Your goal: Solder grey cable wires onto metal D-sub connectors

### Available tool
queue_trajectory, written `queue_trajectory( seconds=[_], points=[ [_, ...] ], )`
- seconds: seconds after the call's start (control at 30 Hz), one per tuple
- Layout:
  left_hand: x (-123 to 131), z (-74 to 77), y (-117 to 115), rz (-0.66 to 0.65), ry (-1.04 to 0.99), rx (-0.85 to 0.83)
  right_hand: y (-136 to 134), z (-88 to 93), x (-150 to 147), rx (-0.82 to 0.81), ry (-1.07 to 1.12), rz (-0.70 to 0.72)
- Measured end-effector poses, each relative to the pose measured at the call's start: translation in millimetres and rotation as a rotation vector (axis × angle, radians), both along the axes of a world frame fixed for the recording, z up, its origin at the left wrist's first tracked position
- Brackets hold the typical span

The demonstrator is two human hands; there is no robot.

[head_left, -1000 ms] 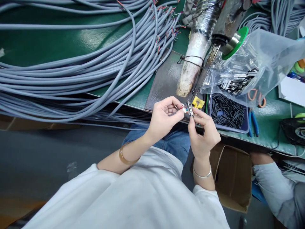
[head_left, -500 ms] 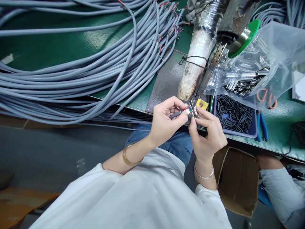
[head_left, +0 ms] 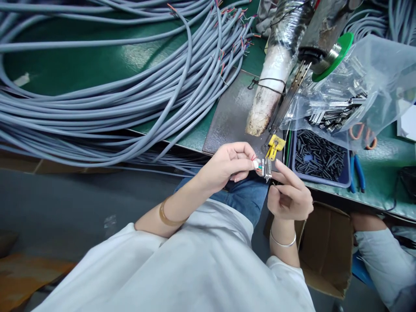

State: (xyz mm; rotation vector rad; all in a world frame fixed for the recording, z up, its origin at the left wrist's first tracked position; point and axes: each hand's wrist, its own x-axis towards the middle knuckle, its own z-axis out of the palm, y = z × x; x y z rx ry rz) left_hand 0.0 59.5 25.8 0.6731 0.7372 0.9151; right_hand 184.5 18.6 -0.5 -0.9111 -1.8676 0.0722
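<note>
My left hand (head_left: 224, 167) pinches the end of a cable at the edge of the bench. Its thin coloured wires (head_left: 259, 168) reach a small metal multi-pin connector (head_left: 267, 169) just beyond the fingertips. The cable itself is mostly hidden by the hand. Close to the right side of the connector is my right hand (head_left: 290, 195), its fingers apart and index finger stretched out; whether a fingertip touches the connector I cannot tell. Above the connector is a yellow piece (head_left: 275, 147), below the tip of a soldering iron (head_left: 284, 104) fixed in a stand.
Many grey cables (head_left: 156, 99) with stripped ends lie on the green bench (head_left: 81, 56). A solder reel (head_left: 338, 60) hangs beside the iron. At right are a plastic bag (head_left: 386, 65) of connectors, a blue tray (head_left: 294, 169) of black pieces, and blue-handled pliers (head_left: 359, 173). Another person's sleeve (head_left: 377, 255) shows lower right.
Both hands and the connector have come lower, towards my body, uncovering the yellow piece. The right-hand fingers have spread from their pinch on the connector.
</note>
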Motion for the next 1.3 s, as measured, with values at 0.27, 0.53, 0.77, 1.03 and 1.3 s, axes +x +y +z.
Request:
queue_trajectory(
  seconds=[0.27,0.53,0.77,1.03,1.3],
  points=[
    [-6.8,-1.8,-15.5,-0.045,0.063,0.147,-4.0,-1.8,-13.7,0.057,0.025,-0.151],
    [-16.1,-9.4,-27.8,0.084,0.190,0.739,-9.1,24.8,-26.1,-0.706,0.492,-0.084],
    [-7.4,-21.5,-37.2,0.109,0.478,0.951,-13.2,32.3,-25.3,-0.496,0.171,-0.359],
    [-14.4,-31.5,-19.5,-0.061,-0.257,0.034,-16.6,41.8,-17.4,-0.021,0.474,-0.368],
    [-25.7,-36.1,-15.9,-0.079,-0.428,-0.012,-19.2,22.6,-20.6,-0.140,0.374,-0.324]
  ],
)
